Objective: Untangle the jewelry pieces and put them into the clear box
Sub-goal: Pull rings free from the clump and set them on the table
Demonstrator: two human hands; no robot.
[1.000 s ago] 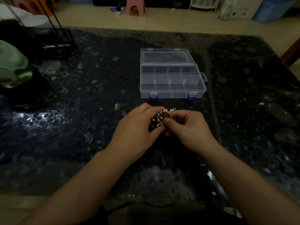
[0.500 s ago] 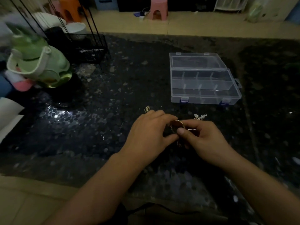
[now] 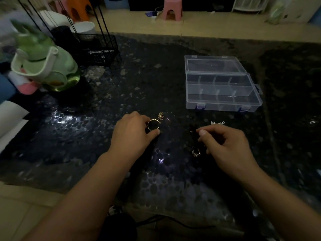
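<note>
My left hand (image 3: pixel 132 134) pinches a gold ring (image 3: pixel 153 124) between thumb and fingers, low over the dark table (image 3: pixel 121 87). My right hand (image 3: pixel 225 146) has its fingers curled, thumb and forefinger pinched on a dark cord from which a small gold ring pendant (image 3: pixel 196 152) hangs. A small gold piece (image 3: pixel 160 116) lies just beyond the left hand. A silver chain piece (image 3: pixel 218 122) lies beyond the right hand. The clear box (image 3: pixel 222 94) stands open at the back right, its compartments showing nothing inside.
A green and white toy-like container (image 3: pixel 43 68) stands at the left, with a black wire rack (image 3: pixel 93 47) behind it. White paper (image 3: pixel 10 117) lies at the left edge. A pink stool (image 3: pixel 172 8) is on the floor beyond the table.
My hands were together on one tangled cluster; now they have pulled apart, the left holding the gold ring and the right the cord with the pendant. The view shifted left.
</note>
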